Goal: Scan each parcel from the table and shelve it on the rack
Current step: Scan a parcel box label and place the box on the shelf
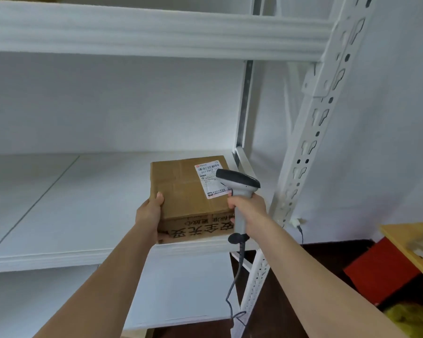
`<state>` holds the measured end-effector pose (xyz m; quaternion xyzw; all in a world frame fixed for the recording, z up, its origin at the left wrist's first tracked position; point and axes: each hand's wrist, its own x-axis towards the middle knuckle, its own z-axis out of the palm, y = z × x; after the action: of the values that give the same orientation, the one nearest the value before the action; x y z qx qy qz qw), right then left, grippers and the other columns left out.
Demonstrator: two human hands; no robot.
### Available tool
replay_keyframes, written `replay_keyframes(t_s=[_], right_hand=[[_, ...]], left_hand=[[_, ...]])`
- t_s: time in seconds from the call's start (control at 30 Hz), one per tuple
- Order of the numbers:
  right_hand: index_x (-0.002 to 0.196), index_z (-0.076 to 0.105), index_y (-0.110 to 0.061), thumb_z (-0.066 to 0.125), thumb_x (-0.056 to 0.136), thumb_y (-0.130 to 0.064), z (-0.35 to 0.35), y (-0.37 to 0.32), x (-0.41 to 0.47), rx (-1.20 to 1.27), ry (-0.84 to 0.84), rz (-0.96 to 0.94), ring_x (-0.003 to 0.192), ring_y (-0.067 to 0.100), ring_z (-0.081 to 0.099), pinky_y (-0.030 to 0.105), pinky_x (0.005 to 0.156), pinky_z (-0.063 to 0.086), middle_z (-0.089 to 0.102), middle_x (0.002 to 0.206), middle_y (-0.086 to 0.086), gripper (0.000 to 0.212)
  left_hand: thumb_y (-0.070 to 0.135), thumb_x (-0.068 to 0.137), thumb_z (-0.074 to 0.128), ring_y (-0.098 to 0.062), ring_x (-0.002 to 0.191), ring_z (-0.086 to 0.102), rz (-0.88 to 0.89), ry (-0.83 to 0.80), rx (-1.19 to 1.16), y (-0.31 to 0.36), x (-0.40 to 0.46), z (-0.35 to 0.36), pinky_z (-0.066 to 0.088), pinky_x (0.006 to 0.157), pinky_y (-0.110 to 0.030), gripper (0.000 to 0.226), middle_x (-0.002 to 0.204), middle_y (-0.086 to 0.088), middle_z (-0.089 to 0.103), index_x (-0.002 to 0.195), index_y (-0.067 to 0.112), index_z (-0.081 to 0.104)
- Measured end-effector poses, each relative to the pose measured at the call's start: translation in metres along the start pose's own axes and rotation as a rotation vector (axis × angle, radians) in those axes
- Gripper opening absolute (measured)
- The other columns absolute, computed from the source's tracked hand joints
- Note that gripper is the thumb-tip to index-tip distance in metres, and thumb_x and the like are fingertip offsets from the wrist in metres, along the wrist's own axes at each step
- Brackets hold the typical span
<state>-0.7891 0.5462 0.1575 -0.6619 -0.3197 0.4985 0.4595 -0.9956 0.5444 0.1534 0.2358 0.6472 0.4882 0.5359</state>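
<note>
- Low in the middle of the frame: cardboard parcel (188, 198) sitting at the right end of the rack's middle shelf (59, 215), near face level with the shelf's front lip, label side up.
- At the parcel's left edge: left hand (149, 214) clasping the near left corner, thumb laid over the top face, remaining fingers hidden under or behind the box; likely placed so to steady and slide the box inward.
- Right of centre: right hand (248, 211) wrapped tight round the grip of a grey barcode scanner (238, 184), fingers curled together on the handle, index near the trigger though not clearly seen.
- Scanner head hovering over the shipping label (209, 178) at the parcel's upper right corner, partly covering it; aimed there presumably to read the barcode, or merely carried along while shelving — cannot tell which.
- Trailing down from the handle toward the lower centre: coiled scanner cable (235, 284), hanging slack in front of the white perforated upright (313, 132).
- Judging by position: parcel already on the rack, so placement nearly done; only release and perhaps a push deeper remaining.
- Far right edge: wooden table corner (410, 240) with a red object (376, 272) beneath.
- Across the top of the frame: upper shelf beam (156, 32), well above the parcel.
</note>
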Motion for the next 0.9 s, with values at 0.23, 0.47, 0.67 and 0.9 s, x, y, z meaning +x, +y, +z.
replay_keyframes(t_s=[0.23,0.47,0.67,0.9], right_hand=[[0.098,0.065,-0.007,0.062,0.052,-0.012,0.013,-0.018,0.049,0.0,0.07,0.028,0.09,0.029,0.066,0.049,0.085,0.059,0.066,0.101,0.015,0.047],[0.099,0.067,-0.007,0.066,0.059,-0.01,0.019,-0.037,0.081,0.119,0.174,0.052,0.083,0.028,0.067,0.05,0.087,0.058,0.068,0.089,0.012,0.041],[0.101,0.067,-0.005,0.065,0.071,-0.003,0.027,-0.042,0.1,0.161,0.168,0.033,0.084,0.024,0.063,0.044,0.09,0.057,0.065,0.087,0.01,0.03],[0.096,0.066,-0.002,0.063,0.073,0.004,0.025,-0.046,0.117,0.148,0.151,0.003,0.09,0.027,0.07,0.04,0.086,0.058,0.068,0.093,0.016,0.024]], left_hand=[[0.041,0.101,0.047,-0.022,0.081,0.055,-0.036,-0.045,0.009,0.023,0.057,0.032,0.056,0.076,-0.048,0.028,0.095,0.0,0.057,0.118,0.021,0.055],[0.045,0.081,0.073,-0.034,0.118,0.039,0.309,0.192,0.404,0.025,0.1,0.063,0.044,0.096,-0.048,0.081,0.137,-0.016,0.031,0.146,0.021,0.03],[0.049,0.087,0.064,-0.025,0.114,0.031,1.01,0.014,1.129,0.027,0.129,0.078,0.046,0.092,-0.04,0.042,0.128,-0.004,0.041,0.122,0.026,0.061],[0.024,0.085,0.069,-0.027,0.108,0.046,1.451,-0.029,1.45,0.035,0.154,0.096,0.044,0.096,-0.046,0.041,0.117,-0.001,0.056,0.126,0.023,0.061]])
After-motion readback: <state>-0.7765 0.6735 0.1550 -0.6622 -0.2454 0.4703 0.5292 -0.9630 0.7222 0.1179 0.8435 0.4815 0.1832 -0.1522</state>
